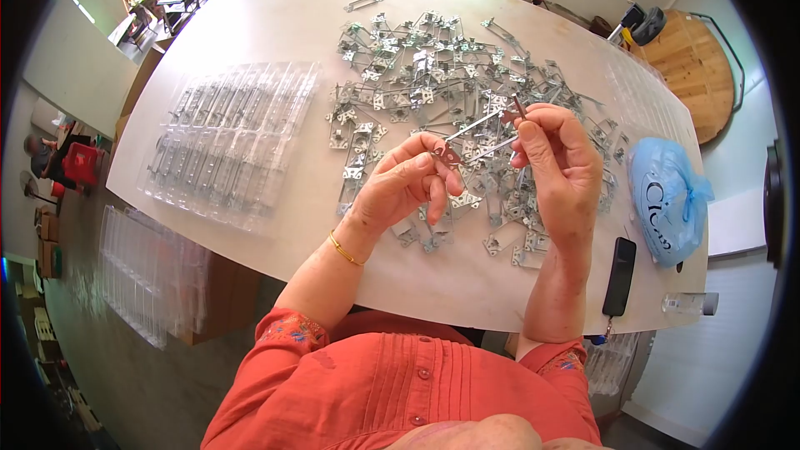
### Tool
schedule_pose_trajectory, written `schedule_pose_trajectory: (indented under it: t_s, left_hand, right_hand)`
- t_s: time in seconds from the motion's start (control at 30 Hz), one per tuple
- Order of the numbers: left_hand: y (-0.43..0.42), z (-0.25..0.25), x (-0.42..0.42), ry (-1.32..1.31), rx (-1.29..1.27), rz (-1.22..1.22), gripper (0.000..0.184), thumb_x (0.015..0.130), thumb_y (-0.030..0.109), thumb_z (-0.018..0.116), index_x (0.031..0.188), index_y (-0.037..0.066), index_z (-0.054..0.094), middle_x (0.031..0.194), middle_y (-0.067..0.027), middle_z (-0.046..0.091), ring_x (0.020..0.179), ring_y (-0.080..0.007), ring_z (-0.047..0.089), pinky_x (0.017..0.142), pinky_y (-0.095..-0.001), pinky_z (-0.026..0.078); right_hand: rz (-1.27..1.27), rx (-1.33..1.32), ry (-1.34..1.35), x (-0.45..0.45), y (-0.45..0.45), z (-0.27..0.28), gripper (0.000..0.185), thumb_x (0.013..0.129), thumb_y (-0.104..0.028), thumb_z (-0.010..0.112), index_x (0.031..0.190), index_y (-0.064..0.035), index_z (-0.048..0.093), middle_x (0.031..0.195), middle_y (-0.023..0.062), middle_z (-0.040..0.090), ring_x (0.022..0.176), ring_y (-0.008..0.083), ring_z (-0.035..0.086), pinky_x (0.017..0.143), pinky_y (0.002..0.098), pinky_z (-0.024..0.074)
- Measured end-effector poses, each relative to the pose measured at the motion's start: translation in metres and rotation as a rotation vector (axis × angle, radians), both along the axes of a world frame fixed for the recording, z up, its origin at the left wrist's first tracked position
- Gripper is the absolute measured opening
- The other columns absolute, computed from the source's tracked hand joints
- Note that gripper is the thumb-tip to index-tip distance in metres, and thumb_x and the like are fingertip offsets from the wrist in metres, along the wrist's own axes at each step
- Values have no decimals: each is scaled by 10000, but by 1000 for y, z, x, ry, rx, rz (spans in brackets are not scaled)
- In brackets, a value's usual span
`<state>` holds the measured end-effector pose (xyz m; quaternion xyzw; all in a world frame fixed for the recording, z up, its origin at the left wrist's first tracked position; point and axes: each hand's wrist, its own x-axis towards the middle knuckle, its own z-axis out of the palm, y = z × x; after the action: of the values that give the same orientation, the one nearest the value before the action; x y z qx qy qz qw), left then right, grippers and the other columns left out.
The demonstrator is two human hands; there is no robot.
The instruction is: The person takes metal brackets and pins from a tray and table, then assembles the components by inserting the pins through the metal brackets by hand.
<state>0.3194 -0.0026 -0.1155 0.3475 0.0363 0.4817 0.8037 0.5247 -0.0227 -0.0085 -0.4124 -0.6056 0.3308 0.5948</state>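
Note:
Between my two hands is a metal bracket (477,126), with two thin parallel rods joining small end plates. My left hand (395,185) pinches the near-left end plate between thumb and forefinger. At the far-right end, the fingers of my right hand (560,158) close on the other plate. A short dark pin-like piece (519,105) sticks up by the right fingertips; I cannot tell whether it belongs to the bracket. Beneath and beyond both hands lies a broad heap of similar metal brackets (423,62) on the white table (308,242).
Clear plastic trays (229,137) filled with brackets lie on the left. More clear trays (150,275) sit below the table edge. To the right are a blue plastic bag (667,200), a black phone (619,277) and a clear bottle (688,304). Another person (46,158) is far left.

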Motion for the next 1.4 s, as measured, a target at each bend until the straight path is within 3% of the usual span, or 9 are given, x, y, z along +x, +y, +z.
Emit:
schedule_pose_trajectory:
  t_s: [0.23,0.93,1.23,1.4]
  left_hand:
    - [-1,1,0,1,-15,-14,197,1059,165,453,1177,15,500,892,-238,679,491,-234,642,471,-280,520]
    - [-3,4,-3,45,-26,-22,128,1053,165,476,1067,58,544,787,-160,695,519,-193,650,468,-290,520]
    - [-1,-5,2,-44,64,-36,161,1030,192,567,1055,32,571,981,-170,662,619,-218,653,510,-301,538]
    - [1,-2,2,-38,81,-86,353,942,287,715,1125,38,545,1050,-129,594,683,-201,649,527,-302,555]
  right_hand:
    - [-11,-103,2,-1,-4,4,71,984,-96,663,1005,-28,666,835,-21,635,715,28,577,644,199,518]
    - [-35,-93,58,-1,-4,6,74,1006,-115,638,1038,-50,649,848,-21,641,675,42,583,604,183,474]
    - [-74,-80,-3,1,-3,5,77,1007,-113,637,1016,-38,652,840,-10,646,685,46,600,604,191,471]
    - [-40,-105,23,-1,-2,3,89,1010,-123,635,1028,-37,638,831,-14,637,691,49,602,607,195,467]
